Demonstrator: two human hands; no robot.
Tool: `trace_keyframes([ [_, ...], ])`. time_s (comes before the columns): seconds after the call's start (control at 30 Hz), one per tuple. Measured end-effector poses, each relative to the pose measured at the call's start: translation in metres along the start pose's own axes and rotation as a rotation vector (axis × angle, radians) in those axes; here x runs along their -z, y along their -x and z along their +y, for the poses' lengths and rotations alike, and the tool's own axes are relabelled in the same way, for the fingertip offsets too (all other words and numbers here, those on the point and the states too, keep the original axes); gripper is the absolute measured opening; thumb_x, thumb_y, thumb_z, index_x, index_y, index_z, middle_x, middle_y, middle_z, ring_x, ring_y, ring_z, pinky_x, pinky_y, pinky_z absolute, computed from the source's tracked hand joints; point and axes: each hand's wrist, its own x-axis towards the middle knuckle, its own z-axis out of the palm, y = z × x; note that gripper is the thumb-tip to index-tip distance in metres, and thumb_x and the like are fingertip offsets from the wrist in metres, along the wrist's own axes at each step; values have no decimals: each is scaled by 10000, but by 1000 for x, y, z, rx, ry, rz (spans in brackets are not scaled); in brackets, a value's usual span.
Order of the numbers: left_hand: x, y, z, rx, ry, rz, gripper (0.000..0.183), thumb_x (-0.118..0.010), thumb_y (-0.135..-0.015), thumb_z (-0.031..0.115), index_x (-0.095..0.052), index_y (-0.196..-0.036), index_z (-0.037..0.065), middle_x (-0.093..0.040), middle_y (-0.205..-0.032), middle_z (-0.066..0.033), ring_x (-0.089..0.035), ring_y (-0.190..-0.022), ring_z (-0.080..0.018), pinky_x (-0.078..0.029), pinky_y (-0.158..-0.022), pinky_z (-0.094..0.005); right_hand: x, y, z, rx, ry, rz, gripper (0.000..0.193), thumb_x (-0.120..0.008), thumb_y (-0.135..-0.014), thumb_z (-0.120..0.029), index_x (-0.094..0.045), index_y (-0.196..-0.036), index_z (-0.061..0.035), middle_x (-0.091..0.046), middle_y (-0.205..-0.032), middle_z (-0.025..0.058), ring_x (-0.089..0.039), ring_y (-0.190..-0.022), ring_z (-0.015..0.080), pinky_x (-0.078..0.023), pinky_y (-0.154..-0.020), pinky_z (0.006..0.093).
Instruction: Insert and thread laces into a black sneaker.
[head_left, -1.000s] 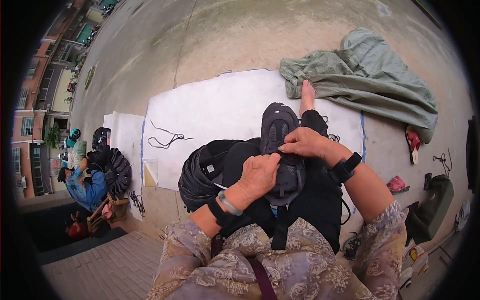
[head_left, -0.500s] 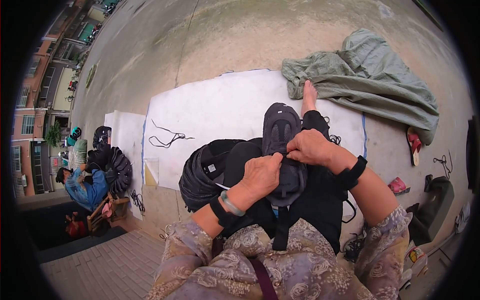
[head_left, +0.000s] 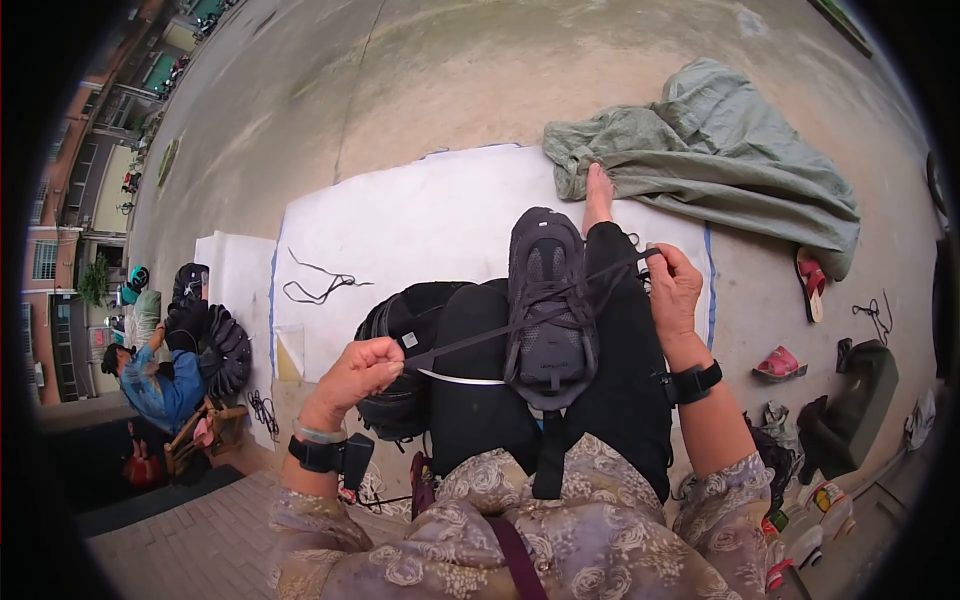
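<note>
A dark grey lace-up sneaker point(head_left: 547, 345) lies across my lap, its toe toward me. My left hand point(head_left: 357, 377) is closed in a pinch on one end of its dark shoelace point(head_left: 470, 343), stretched out to the left of the shoe. My right hand point(head_left: 674, 290) pinches the other end, drawn out to the upper right. The lace runs through and across the sneaker's front between my hands. Beside my left knee sits a black bundle point(head_left: 385, 405), its exact kind unclear. A thin white curved strip point(head_left: 460, 379) shows below the lace.
A white sheet point(head_left: 400, 215) covers the ground ahead, with a loose black lace point(head_left: 318, 285) on it. Green-grey cloth point(head_left: 720, 160) is heaped at the far right, near a red sandal point(head_left: 811, 285). On the left, a person in blue point(head_left: 165, 385) sits beside black shoes point(head_left: 228, 345).
My hands were close together on the sneaker's laces. They have moved apart, the left to the lower left and the right to the upper right, pulling the lace ends out taut.
</note>
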Motion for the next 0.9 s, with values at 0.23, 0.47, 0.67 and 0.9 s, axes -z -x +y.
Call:
trace_keyframes([
  [0.23, 144, 138, -91, 230, -514, 639, 96, -518, -785, 24, -505, -691, 35, -472, -546, 31, -433, -478, -58, -343, -437, -219, -16, 32, -19, -81, 26, -63, 81, -558, -836, -74, -580, -824, 4, -536, -670, 38, -483, -614, 96, -409, -586, 242],
  [0.47, 205, 209, -96, 363, -1297, 980, 55, -548, -763, 80, -527, -730, 43, -583, -715, -180, -551, -723, -398, -431, -613, -441, -36, 60, -33, 248, 292, -279, 110, -553, -720, -45, -570, -828, -55, -597, -774, 110, -577, -727, 306, -456, -661, 378],
  [0.67, 211, 161, -112, 866, -1533, 1034, 126, -510, -795, 171, -612, -838, 110, -619, -974, -77, -574, -956, -295, -369, -804, -514, -30, 64, -34, 306, 376, -390, 115, -613, -698, -103, -583, -806, -76, -570, -751, 66, -573, -732, 274, -429, -680, 365],
  [0.9, -15, -51, -38, -471, -1010, 545, 474, -642, -689, 127, -527, -1145, 74, -546, -1168, -101, -443, -1155, -322, -250, -1019, -515, -28, 62, -26, 315, 379, -436, 131, -635, -691, -119, -612, -815, -84, -572, -730, 57, -572, -706, 261, -413, -664, 356],
])
